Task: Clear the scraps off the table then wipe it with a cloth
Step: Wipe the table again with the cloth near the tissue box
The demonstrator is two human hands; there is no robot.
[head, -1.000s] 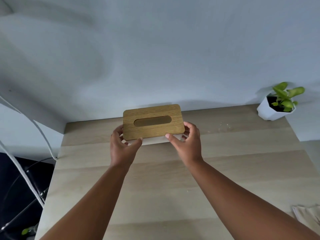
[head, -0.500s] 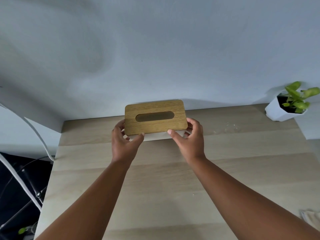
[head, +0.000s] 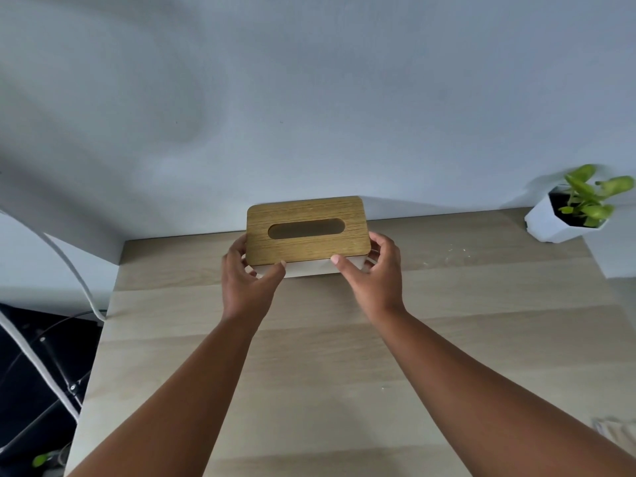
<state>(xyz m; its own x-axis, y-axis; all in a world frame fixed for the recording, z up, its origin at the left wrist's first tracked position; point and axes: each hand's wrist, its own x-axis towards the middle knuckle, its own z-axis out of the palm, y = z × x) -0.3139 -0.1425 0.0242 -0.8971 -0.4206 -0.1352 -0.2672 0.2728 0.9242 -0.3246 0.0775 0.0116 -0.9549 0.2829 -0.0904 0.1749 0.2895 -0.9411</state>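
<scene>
Light dim, cool, bluish; source not visible. Wall (head: 309, 80) grey-blue with broad soft shadow patches at upper left and centre-left. Table (head: 344, 390) evenly lit, no glare; faint lighter band across middle. Tissue box (head: 306, 230) casts soft shadow onto wall at its right. Wide-angle distortion strong: table edges splay outward, white cable (head: 69, 266) at left bows. Plant (head: 588, 197) leaves slightly soft near right edge. Centre reasonably sharp, mild compression smear.

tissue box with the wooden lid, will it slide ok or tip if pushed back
The tissue box looks low and wide, so it probably slides rather than tips. Both hands grip its ends; the flat lid may lift off if grabbed alone.
</scene>
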